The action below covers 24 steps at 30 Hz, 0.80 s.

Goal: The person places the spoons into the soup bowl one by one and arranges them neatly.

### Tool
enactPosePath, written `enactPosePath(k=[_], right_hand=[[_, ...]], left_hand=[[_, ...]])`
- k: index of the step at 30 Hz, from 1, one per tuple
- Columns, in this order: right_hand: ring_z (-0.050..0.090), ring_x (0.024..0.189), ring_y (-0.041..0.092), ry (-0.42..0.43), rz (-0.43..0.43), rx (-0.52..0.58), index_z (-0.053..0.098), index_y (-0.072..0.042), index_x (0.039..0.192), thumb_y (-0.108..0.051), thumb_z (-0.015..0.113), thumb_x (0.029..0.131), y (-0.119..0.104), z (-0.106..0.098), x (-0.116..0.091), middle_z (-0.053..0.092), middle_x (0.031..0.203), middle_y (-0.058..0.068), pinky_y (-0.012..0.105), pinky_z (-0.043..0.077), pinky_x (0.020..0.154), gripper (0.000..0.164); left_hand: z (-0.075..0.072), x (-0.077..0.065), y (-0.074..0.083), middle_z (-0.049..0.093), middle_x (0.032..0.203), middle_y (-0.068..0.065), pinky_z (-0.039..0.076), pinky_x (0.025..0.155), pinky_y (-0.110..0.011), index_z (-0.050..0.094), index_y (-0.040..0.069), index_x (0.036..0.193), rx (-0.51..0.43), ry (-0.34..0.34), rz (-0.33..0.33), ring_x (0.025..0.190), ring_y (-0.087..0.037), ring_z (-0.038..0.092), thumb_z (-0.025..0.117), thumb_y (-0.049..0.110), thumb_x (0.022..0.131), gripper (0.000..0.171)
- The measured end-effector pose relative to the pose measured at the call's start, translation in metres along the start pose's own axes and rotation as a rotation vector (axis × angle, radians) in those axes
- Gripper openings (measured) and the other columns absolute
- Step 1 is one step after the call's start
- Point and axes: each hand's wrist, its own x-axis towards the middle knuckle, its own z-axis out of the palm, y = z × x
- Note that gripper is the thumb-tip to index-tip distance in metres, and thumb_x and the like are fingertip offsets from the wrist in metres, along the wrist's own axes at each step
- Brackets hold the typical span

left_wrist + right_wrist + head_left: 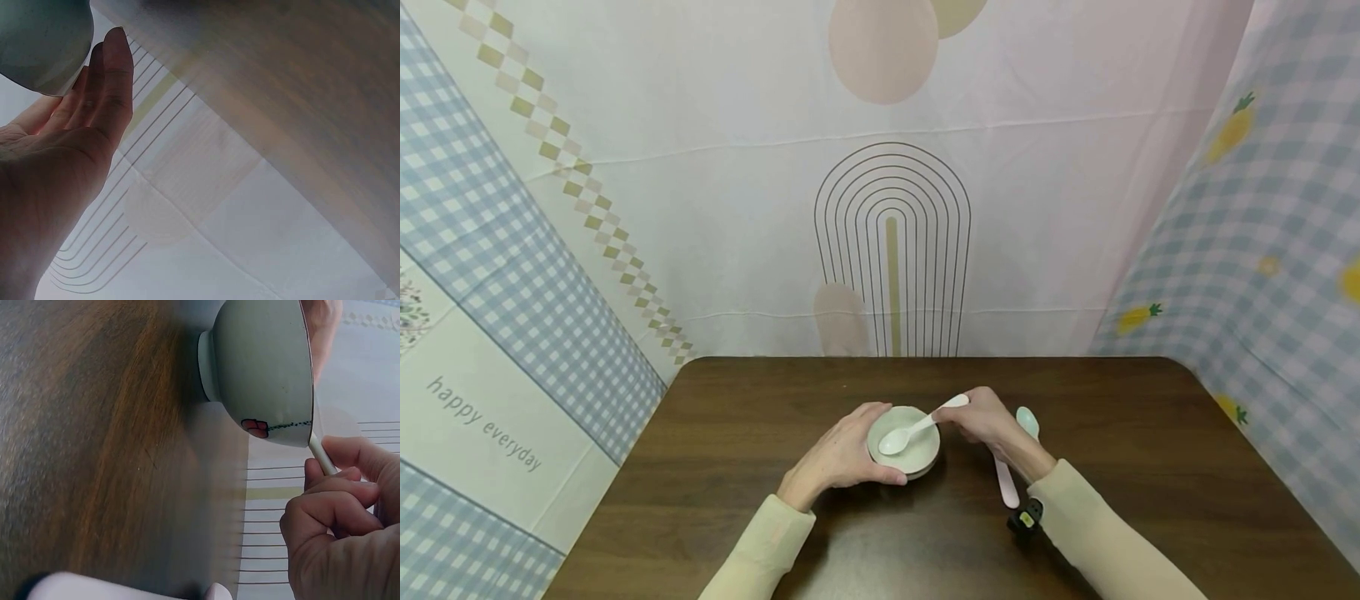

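Pinching the white spoon [923, 424] by its handle, the right hand [988, 421] is nearly closed; the left hand [850, 450], widely curved, cups the bowl [917, 457] on the desk [925, 542]. Spoon: probably light, stiff; bowl: likely slick, breakable, best steadied by its wall.

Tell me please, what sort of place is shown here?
Probably an indoor corner screened off for tabletop work: a brown table stands before a printed white cloth, with a pineapple-patterned cloth at right.

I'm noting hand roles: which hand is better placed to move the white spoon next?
Probably the right hand: it pinches the white spoon by its handle, while the left hand is occupied holding the bowl around its side.
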Motion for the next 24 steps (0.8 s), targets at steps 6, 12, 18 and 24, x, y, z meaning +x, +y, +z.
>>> enactPosePath(k=[6, 12, 18, 24], right_hand=[[0.029, 0.053, 0.008, -0.013, -0.011, 0.062, 0.056, -0.014, 0.067, -0.013, 0.083, 0.086, 0.0001, 0.0033, 0.002, 0.034, 0.052, -0.01, 0.024, 0.026, 0.051, 0.033], [0.031, 0.053, 0.007, -0.014, -0.006, 0.096, 0.059, -0.014, 0.069, -0.013, 0.081, 0.088, -0.001, 0.007, 0.0015, 0.036, 0.054, -0.009, 0.023, 0.027, 0.052, 0.029], [0.033, 0.053, 0.007, -0.007, -0.001, 0.105, 0.063, -0.012, 0.071, -0.014, 0.08, 0.089, -0.0011, 0.0094, 0.0033, 0.039, 0.054, -0.008, 0.022, 0.028, 0.052, 0.025], [0.035, 0.054, 0.007, -0.016, -0.007, 0.112, 0.068, -0.008, 0.077, -0.015, 0.08, 0.092, 0.0034, 0.0103, 0.0059, 0.042, 0.056, -0.007, 0.023, 0.03, 0.054, 0.021]], left_hand=[[0.0005, 0.0002, -0.0009, 0.059, 0.16, -0.011, 0.052, 0.115, -0.055, 0.052, 0.006, 0.159, 0.006, -0.001, -0.002, 0.143, -0.033, 0.061, 0.1, 0.052, 0.07, 0.111], [0.0007, 0.0004, -0.0006, 0.059, 0.159, -0.011, 0.052, 0.116, -0.055, 0.053, 0.008, 0.159, 0.008, 0.001, -0.001, 0.143, -0.033, 0.061, 0.1, 0.052, 0.07, 0.11], [0.0003, 0.0004, -0.0011, 0.06, 0.159, -0.011, 0.052, 0.115, -0.054, 0.053, 0.008, 0.158, 0.002, 0.003, 0.001, 0.142, -0.032, 0.061, 0.1, 0.052, 0.069, 0.11], [0.0005, 0.0005, -0.0013, 0.059, 0.159, -0.009, 0.053, 0.113, -0.053, 0.052, 0.008, 0.159, 0.005, -0.001, -0.001, 0.14, -0.031, 0.062, 0.099, 0.052, 0.07, 0.11]])
